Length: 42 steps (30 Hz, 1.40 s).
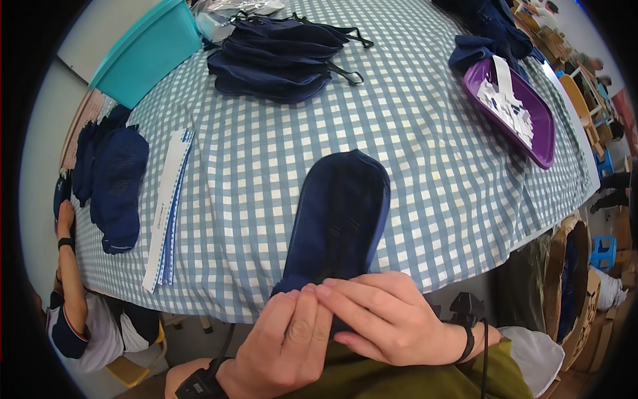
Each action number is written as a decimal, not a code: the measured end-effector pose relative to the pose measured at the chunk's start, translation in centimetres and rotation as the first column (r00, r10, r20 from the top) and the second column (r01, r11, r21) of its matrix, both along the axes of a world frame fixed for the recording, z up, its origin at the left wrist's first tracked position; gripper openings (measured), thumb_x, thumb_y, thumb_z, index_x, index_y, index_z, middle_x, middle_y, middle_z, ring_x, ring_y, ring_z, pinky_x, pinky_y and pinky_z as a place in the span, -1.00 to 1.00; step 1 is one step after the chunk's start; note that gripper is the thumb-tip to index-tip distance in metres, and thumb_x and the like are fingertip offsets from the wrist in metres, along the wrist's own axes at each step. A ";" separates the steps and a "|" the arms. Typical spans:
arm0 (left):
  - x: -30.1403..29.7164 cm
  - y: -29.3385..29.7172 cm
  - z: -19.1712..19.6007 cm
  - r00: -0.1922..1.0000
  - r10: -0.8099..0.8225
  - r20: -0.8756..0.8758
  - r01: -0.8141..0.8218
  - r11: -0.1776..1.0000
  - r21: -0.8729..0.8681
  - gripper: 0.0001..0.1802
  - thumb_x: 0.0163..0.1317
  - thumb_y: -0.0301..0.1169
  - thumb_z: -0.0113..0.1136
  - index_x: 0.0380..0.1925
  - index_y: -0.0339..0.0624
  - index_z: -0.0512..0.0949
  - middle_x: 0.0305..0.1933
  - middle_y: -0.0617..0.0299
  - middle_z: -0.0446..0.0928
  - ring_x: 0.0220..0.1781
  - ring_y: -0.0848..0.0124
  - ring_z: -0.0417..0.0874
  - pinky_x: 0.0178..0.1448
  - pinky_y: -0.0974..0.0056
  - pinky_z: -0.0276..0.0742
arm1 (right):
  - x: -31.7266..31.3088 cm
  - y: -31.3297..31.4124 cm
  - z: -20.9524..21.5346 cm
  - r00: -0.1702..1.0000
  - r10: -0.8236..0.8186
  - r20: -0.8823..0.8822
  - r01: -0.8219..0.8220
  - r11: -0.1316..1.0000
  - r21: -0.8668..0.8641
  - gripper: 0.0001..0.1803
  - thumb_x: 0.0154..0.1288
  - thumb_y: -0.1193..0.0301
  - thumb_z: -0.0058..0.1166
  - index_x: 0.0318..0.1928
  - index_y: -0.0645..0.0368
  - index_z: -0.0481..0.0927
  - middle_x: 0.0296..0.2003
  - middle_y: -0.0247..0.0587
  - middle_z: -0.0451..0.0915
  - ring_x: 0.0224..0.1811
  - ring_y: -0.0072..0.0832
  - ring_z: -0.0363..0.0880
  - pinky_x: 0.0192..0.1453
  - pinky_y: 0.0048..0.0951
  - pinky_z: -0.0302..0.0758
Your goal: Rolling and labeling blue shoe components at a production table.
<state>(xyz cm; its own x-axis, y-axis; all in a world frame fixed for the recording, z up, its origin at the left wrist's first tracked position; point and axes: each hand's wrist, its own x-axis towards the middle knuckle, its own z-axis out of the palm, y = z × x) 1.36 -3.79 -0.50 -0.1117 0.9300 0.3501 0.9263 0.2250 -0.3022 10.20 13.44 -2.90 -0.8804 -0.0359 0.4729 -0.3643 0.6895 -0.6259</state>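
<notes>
- My left hand (282,339) has its fingers bent over the near end of the navy piece (340,216), pinching it; the thumb is hidden.
- My right hand (392,319) grips the same end, its fingertips meeting those of the left.
- The navy piece stretches away beyond my fingers, its rounded far end lying on the checked cloth (252,153); the part under my hands is mostly covered.
- Left of my hands and a little beyond, white strips (166,216) with blue edging lie lengthwise.
- Past those, further left, is a pile of navy fabric (119,189).
- At that pile's outer side, a co-worker's hand (66,214) touches some dark cloth.
- Well beyond my right hand, off to the right, a purple tray (546,139) holds small white tags (508,113).
- Far ahead of my hands, slightly left, navy pouches (272,63) with black cords lie overlapping.
- Left of the pouches stands a teal bin (149,53).
- Behind the tray, dark blue garments (492,33) lie heaped.
</notes>
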 end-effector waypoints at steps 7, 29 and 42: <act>-0.1 -1.1 -2.6 0.971 0.041 0.236 -0.089 0.977 0.196 -0.84 0.29 -0.51 0.16 -0.17 -0.29 0.64 -0.14 0.07 0.64 -0.04 0.19 0.57 0.02 0.25 0.59 | 0.4 -1.1 -0.4 0.987 -0.153 0.058 0.147 0.985 0.086 -0.41 0.11 0.15 0.31 0.08 0.28 0.60 -0.02 -0.18 0.66 -0.07 -0.30 0.56 0.09 -0.35 0.41; -0.8 -0.9 -3.4 0.957 -0.029 0.288 -0.062 0.951 0.301 -0.78 0.14 -0.52 0.28 -0.18 -0.10 0.70 -0.14 0.28 0.62 -0.02 0.37 0.52 0.02 0.37 0.59 | 0.6 -1.6 -2.8 0.978 -0.186 -0.096 0.194 0.978 0.072 -0.56 0.15 0.14 0.26 -0.07 0.18 0.64 -0.07 -0.24 0.69 -0.07 -0.33 0.52 -0.14 -0.43 0.46; -4.1 1.6 2.3 0.657 -0.077 0.750 0.049 0.997 0.060 -0.77 0.06 -0.54 0.26 -0.23 -0.34 0.64 -0.27 0.18 0.57 -0.23 0.23 0.56 -0.18 0.28 0.51 | 1.4 -1.1 -1.5 0.961 -0.278 0.008 0.278 0.960 -0.030 -0.44 -0.12 0.25 0.46 -0.03 0.13 0.64 0.00 -0.26 0.68 -0.01 -0.29 0.51 0.01 -0.36 0.45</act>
<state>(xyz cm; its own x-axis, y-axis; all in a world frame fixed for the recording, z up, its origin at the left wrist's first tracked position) -2.72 -2.20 1.79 -0.2915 0.9350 0.2022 0.8466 0.1537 0.5096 11.62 12.29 -4.39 -0.8554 0.2252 0.4664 -0.1585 0.7435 -0.6497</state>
